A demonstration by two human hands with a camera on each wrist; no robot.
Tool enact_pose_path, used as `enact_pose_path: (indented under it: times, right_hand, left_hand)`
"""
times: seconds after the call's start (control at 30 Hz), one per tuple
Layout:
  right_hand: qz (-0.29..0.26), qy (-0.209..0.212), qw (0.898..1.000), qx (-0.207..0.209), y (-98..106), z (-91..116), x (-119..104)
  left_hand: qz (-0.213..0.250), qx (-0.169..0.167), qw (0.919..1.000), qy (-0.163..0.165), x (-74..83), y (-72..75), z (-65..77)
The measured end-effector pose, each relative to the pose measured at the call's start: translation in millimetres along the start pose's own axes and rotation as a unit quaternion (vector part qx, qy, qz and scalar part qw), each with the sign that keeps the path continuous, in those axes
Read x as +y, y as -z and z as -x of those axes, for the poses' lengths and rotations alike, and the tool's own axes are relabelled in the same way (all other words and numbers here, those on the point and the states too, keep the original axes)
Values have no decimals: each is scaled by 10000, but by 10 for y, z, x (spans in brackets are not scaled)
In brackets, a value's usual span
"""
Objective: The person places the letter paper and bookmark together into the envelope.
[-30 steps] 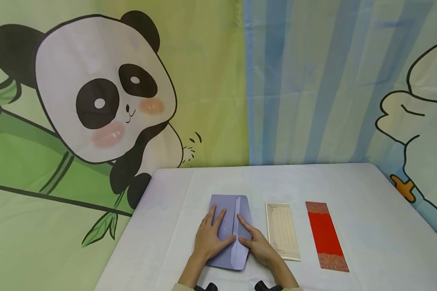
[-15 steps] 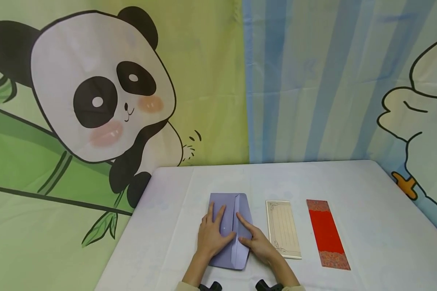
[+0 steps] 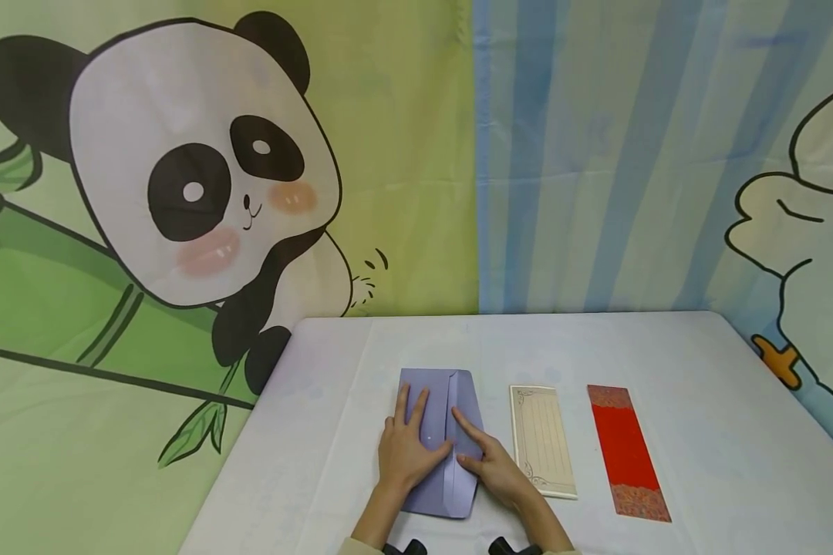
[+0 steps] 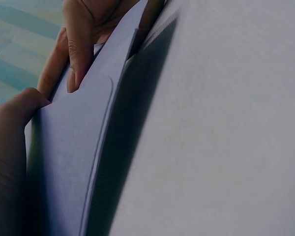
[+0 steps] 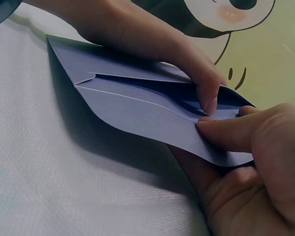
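A lilac paper envelope (image 3: 436, 416) lies on the white table with a long flap running down its right half. My left hand (image 3: 404, 455) rests on its left part, fingers spread and straight, the thumb reaching to the flap's edge. From the right side, my right hand (image 3: 496, 469) pinches the flap side. In the right wrist view that hand's thumb (image 5: 226, 132) lies on top of the paper and its other fingers go underneath, partly hidden. The envelope (image 5: 132, 110) gapes along the slit there, with the left thumb (image 5: 209, 96) dipping into the opening.
Right of the envelope lies a cream lined card (image 3: 543, 443) with scroll corners. Farther right is a red strip (image 3: 625, 447) with patterned ends. The white table (image 3: 722, 401) backs onto a printed curtain (image 3: 562, 154) with a panda.
My left wrist has shifted slightly to the right, its fingers still spread on the envelope. The right hand keeps its pinch, and the head view has moved a little.
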State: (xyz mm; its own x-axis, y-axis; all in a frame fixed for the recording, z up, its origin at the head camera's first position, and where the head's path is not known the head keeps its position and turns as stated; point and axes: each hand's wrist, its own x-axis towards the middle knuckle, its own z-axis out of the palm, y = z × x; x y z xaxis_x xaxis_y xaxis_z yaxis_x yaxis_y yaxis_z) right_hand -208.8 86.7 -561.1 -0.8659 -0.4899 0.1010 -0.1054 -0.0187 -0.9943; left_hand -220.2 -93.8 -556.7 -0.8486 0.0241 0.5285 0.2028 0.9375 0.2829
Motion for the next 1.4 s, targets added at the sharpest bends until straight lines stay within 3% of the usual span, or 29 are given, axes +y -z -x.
enact_pose_path:
  times: [0.3, 0.73, 0.8, 0.9, 0.97, 1.13, 1.4]
  right_hand:
    - [224, 55, 9996, 155, 0, -7, -7]
    - [247, 111, 9996, 119, -14, -4, 13]
    - [453, 153, 9985, 260, -27, -7, 14]
    - [957, 219, 9932, 623, -54, -12, 15]
    - [1449, 261, 9845, 955, -71, -10, 20]
    - [2047, 246, 9668, 1507, -107, -4, 27]
    - [2239, 370, 9623, 1501, -139, 6, 13]
  left_hand:
    - [-532, -290, 9981, 131, 49, -2, 0]
    - [-164, 31, 9993, 327, 10, -22, 23]
    - [-91, 96, 9993, 354, -3, -37, 32]
    - [-24, 161, 9991, 400, -11, -53, 35]
    - [0, 172, 9989, 434, -9, -58, 37]
    - [-38, 92, 9988, 486, -7, -70, 43]
    - [-290, -4, 9988, 397, -36, -101, 73]
